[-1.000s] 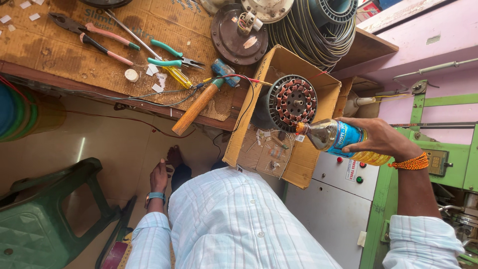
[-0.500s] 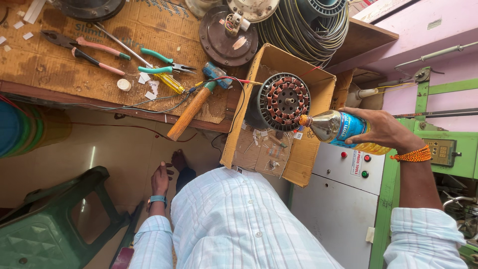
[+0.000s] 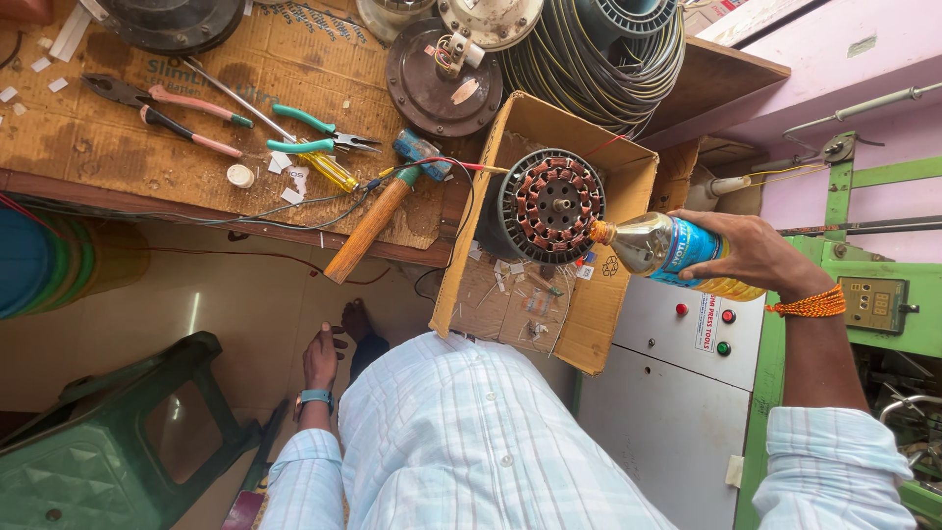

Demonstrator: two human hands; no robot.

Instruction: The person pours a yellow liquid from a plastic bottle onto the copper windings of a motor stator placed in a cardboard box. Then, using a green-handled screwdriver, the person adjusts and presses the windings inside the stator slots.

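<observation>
My right hand point(image 3: 756, 257) grips a clear plastic bottle point(image 3: 667, 250) with a blue label and yellow liquid, tipped sideways so its neck points at a round motor stator with copper windings point(image 3: 549, 204). The stator sits in an open cardboard box point(image 3: 589, 304) resting against the workbench edge. My left hand point(image 3: 321, 361), with a blue watch on the wrist, hangs low beside my leg and holds nothing I can make out. My light checked shirt fills the lower middle.
The workbench point(image 3: 98, 147) carries pliers with pink handles point(image 3: 167, 108), green-handled cutters point(image 3: 314, 132), a yellow screwdriver, a wooden-handled hammer point(image 3: 378, 216), round motor covers point(image 3: 442, 74) and coiled cable point(image 3: 608, 59). A green plastic stool point(image 3: 108, 442) stands lower left. A grey and green machine point(image 3: 687, 373) stands right.
The bottle's neck has come closer to the stator. My left hand stays low by my leg.
</observation>
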